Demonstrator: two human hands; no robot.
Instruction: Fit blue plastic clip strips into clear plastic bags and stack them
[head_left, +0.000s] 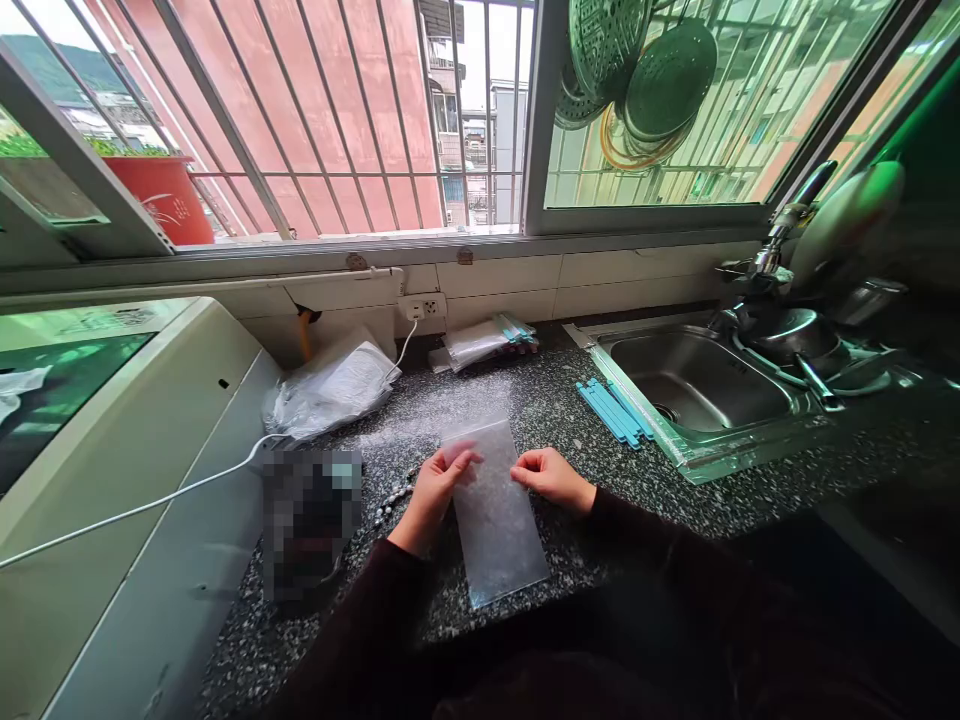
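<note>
- Centrally, one clear plastic bag (499, 540), lying near the counter's (559, 425) front edge.
- Left hand (431, 495): holds the bag's left side, thumb on top.
- Right hand (553, 480): pinches the bag's right edge.
- Blue strips (611, 410), bundled: beside the sink's (720, 375) left edge.

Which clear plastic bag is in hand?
The single flat bag between the left hand and right hand; the crumpled pile and back stack lie farther away.
</note>
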